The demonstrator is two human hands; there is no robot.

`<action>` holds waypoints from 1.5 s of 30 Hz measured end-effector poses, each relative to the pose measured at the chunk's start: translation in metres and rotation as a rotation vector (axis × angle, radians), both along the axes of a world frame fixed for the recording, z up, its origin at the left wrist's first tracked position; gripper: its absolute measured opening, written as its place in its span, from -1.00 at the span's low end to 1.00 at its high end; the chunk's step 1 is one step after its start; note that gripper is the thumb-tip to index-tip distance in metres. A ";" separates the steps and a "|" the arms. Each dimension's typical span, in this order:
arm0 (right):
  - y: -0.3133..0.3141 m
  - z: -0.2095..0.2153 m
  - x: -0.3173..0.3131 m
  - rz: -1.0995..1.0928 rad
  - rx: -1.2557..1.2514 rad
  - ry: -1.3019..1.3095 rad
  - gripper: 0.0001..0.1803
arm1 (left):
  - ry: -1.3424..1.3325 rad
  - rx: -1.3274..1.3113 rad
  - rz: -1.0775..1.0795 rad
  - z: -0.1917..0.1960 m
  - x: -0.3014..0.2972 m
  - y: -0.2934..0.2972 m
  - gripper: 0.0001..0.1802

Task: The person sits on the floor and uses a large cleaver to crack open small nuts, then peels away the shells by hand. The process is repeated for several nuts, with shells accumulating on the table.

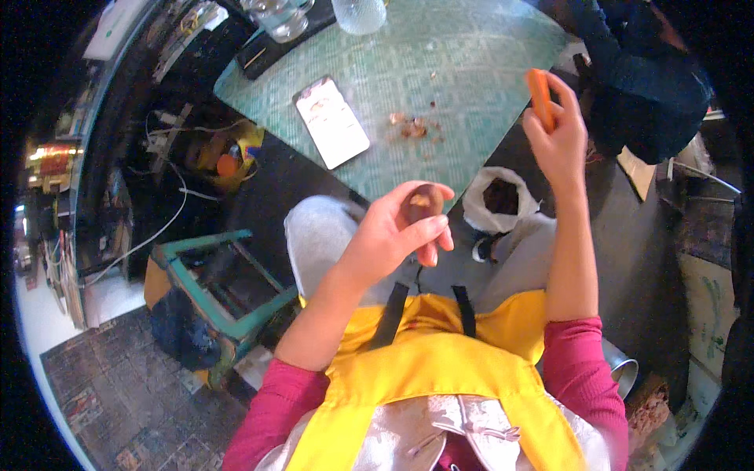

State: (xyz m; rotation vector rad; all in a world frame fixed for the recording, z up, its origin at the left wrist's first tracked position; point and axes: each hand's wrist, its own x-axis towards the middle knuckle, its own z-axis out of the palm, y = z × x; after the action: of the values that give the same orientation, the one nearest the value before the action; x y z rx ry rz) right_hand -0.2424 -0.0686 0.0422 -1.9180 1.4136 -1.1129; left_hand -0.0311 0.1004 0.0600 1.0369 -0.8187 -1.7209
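Note:
Over my lap, near the table's close corner, my left hand [400,228] pinches a dark brown, rounded thing that looks like a chestnut [422,202]. A pale patch shows on its surface. My right hand [559,129] is raised at the table's right edge, with its fingers closed on an orange tool handle [539,93]; no blade can be made out. Brown shell scraps [412,125] lie scattered on the green patterned table [471,71] ahead. Below the right edge stands an open white bag [475,206] with dark contents.
A phone with a lit white screen [331,124] lies on the table's left side. Clear glassware [360,14] and a black tray [255,56] are at the far left. A green-framed stool [224,310] stands left of my legs. Another person's dark sleeve [652,94] is at far right.

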 end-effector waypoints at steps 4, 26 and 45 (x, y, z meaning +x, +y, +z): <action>0.090 0.025 -0.019 0.197 0.239 -0.179 -0.47 | -0.002 0.120 0.081 -0.005 -0.014 0.074 -0.72; 0.298 0.023 -0.060 0.744 -0.126 0.412 -0.40 | 0.031 0.090 -0.164 -0.059 -0.023 0.171 -0.29; 0.308 0.041 -0.062 0.794 -0.188 0.438 -0.38 | -0.075 0.251 -0.161 0.004 -0.038 0.179 -0.52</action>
State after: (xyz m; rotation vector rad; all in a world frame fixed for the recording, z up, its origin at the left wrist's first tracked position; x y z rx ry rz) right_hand -0.3047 0.2396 0.0830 -2.6137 0.5885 -0.4658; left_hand -0.0693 0.2793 0.0638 1.2372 -0.7637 -1.9683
